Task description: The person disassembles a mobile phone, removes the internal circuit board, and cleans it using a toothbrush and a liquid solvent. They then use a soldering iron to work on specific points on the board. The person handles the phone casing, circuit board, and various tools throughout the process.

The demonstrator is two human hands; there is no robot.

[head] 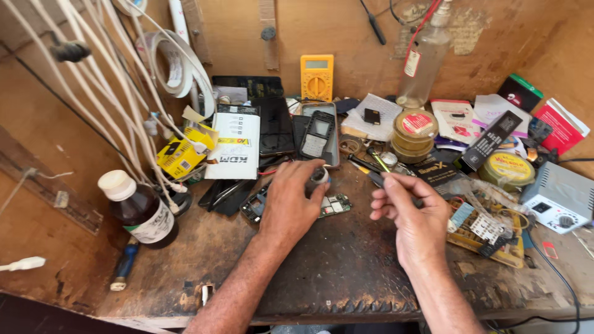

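Both hands pinched (right hand: tool).

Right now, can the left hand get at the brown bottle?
Probably yes. The left hand rests over the circuit board, and the bench between it and the brown bottle looks bare, though hanging white cables crowd the bottle.

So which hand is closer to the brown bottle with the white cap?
Left. The left hand sits near the middle of the bench, just right of the brown bottle. The right hand is farther right, holding a thin tool.
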